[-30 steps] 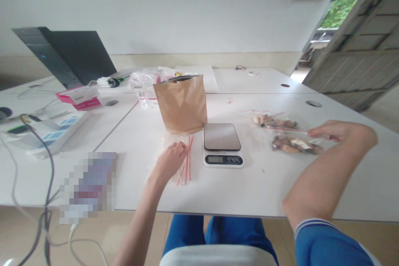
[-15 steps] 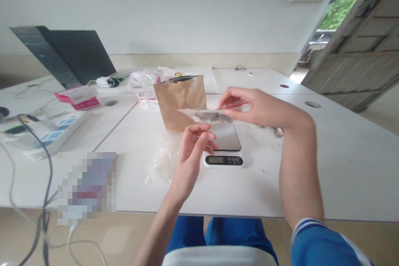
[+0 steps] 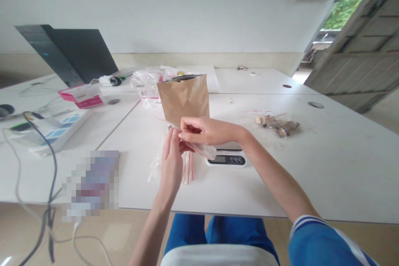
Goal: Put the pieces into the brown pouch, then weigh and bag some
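Note:
Both my hands hold one small clear zip bag [image 3: 204, 150] with a red strip, raised just in front of the brown paper pouch [image 3: 184, 99]. My left hand [image 3: 172, 158] pinches the bag's left end, fingers closed. My right hand [image 3: 202, 130] grips it from above, fingers closed. The bag hangs partly over the digital scale [image 3: 227, 157]. A pile of empty clear zip bags [image 3: 188, 169] lies on the table below my left hand. A filled bag of brownish pieces [image 3: 277, 124] rests to the right.
A laptop [image 3: 75, 54] stands at the back left, with a pink box [image 3: 82, 95], a white box [image 3: 52, 129] and cables [image 3: 37, 166] near it. More plastic bags [image 3: 146, 83] lie behind the pouch. An open door [image 3: 358, 50] is at the right.
My right hand has carried the small bag from the right side leftwards to the front of the pouch. My left hand rose from the pile of bags and took hold of its end.

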`<state>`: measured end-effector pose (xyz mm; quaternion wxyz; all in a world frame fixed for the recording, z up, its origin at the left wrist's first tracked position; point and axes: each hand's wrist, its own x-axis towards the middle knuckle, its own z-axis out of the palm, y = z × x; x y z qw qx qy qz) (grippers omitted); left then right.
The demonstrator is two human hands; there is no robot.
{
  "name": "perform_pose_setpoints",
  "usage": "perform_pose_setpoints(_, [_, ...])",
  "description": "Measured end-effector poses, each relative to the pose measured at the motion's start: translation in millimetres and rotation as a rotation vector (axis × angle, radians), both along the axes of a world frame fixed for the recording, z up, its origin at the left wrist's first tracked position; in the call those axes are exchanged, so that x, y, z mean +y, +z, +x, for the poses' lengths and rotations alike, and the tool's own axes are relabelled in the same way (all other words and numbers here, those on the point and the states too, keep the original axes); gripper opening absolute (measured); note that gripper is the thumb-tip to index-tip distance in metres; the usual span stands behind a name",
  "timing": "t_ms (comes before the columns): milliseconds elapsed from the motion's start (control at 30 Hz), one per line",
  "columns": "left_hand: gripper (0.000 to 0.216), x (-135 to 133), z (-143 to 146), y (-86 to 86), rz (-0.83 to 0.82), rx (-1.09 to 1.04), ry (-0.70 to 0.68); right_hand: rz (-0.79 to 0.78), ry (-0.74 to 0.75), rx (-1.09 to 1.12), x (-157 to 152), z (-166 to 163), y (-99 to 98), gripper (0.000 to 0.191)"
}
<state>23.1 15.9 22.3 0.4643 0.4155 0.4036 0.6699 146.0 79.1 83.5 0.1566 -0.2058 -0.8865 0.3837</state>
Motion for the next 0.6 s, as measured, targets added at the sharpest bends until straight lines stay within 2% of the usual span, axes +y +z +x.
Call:
perform_pose_setpoints(267, [0.028, 0.0, 3.8, 3.4, 0.037, 0.161, 0.015, 0.077, -0.084, -0.154, 3.0, 6.4, 3.4, 0.029])
perform_pose_setpoints(400, [0.032, 0.8, 1.1, 3.3, 0.083, 0.361, 0.033, 0.07, -0.014, -0.179, 3.5, 6.5, 5.3, 0.035])
perform_pose_setpoints(600, [0.033, -7.4, -1.3, 3.7, 0.017, 0.547, 0.132, 0.097, 0.077, -0.168, 18.4, 12.6, 0.4, 0.03])
